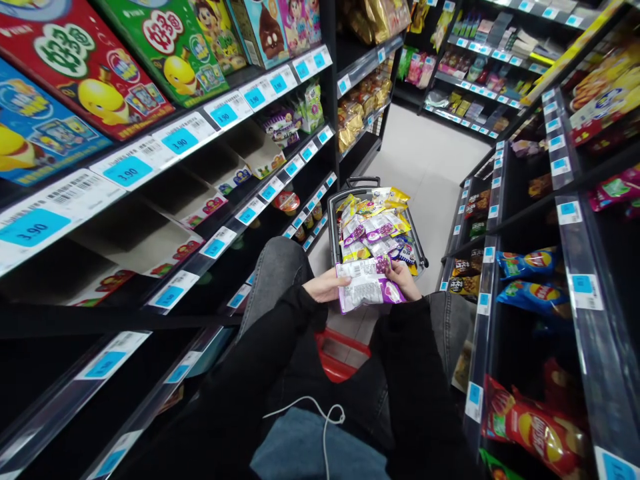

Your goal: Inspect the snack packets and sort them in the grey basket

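I hold a purple and white snack packet (366, 287) flat between both hands, just above my knees. My left hand (326, 285) grips its left edge, fingers closed on it. My right hand (403, 279) grips its right side, fingers curled over the top. Right behind the packet stands a grey shopping basket (334, 230) on the floor, filled with several colourful snack bags (373, 223). Both arms are in black sleeves, and my legs are in grey jeans.
Dark store shelves (210, 247) with blue price tags line the aisle on both sides. Boxed toys (85, 67) lean on the upper left; chip bags (530, 263) lie on the right shelves. A red basket (340, 352) sits between my legs. White floor (425, 160) stretches ahead.
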A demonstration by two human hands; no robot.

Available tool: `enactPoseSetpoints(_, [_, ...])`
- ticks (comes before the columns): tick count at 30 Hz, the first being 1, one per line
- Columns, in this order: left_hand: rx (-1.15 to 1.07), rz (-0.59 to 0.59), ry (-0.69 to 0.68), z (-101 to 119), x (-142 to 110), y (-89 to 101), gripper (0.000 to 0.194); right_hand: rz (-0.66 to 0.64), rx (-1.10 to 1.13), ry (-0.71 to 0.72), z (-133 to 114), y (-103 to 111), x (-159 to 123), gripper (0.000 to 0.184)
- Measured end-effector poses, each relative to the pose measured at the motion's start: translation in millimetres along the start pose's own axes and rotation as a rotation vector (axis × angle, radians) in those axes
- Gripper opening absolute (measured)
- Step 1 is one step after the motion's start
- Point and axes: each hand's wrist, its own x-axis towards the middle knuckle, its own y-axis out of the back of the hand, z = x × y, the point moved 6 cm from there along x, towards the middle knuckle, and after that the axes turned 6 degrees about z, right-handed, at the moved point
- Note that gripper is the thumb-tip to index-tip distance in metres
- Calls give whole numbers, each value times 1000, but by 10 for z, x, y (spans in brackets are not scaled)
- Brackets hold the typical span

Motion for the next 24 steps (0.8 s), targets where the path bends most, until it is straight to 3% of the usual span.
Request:
enactPoseSetpoints(6, [114,65,-15,27,44,62,54,-27,55,-141,53,125,-92,35])
enactPoseSetpoints(12, [137,140,-114,72,103,150,49,-15,7,-47,20,171,-93,39])
enactPoseSetpoints(18, [82,76,152,-26,40,158,49,200,-237,209,-141,348,-60,34])
enactPoseSetpoints(21, [-6,34,252,-24,29,139,62,287,-346,268,-191,396,-78,32])
enactPoseSetpoints(24, [-62,120,298,-37,75,237,71,276,-350,248,-178,374,-88,28])
